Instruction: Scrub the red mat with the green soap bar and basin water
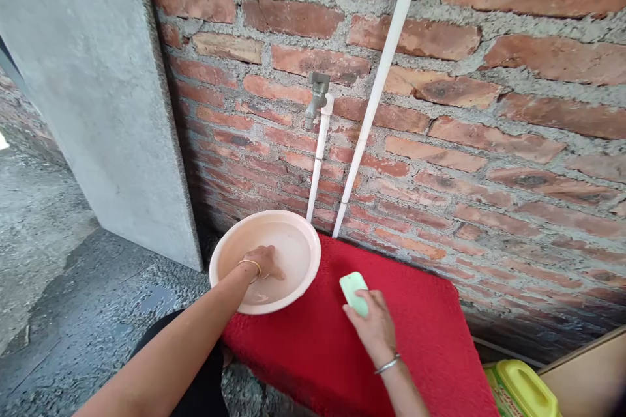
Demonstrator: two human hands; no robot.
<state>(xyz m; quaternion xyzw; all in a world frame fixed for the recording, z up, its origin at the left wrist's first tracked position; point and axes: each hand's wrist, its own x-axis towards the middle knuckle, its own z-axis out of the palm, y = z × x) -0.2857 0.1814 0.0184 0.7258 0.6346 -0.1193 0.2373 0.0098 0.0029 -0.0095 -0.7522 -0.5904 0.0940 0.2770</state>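
Green soap bar [353,292] is pinched in the right hand's [374,329] grip, fingers curled shut over its near end, and it's pressed down against the red mat [415,339]. The left hand [261,262] is dipped into the pink basin [229,254]; fingers look loosely bent in the shallow water, nothing can be seen held in them, so that grip is probably empty, though it can't be told for sure.

Stuff that could go wrong from here, as far as can be judged:

- Soap is slippery once wetted. Only the near end is covered by the fingers, so a hard push could squirt it out across the mat and off the far side toward the brick wall [489,143].
- The basin is parked half on the mat's edge, half over the wet floor [98,313]. If weight is leaned on by the left hand, it could be tipped and the water dumped.
- The tap [315,101] hangs right above the basin on a white pipe [317,169], so the basin could be overfilled if the tap is left running.
- A yellow-capped container [525,391] is sitting low at the right, near enough to be knocked by an elbow.
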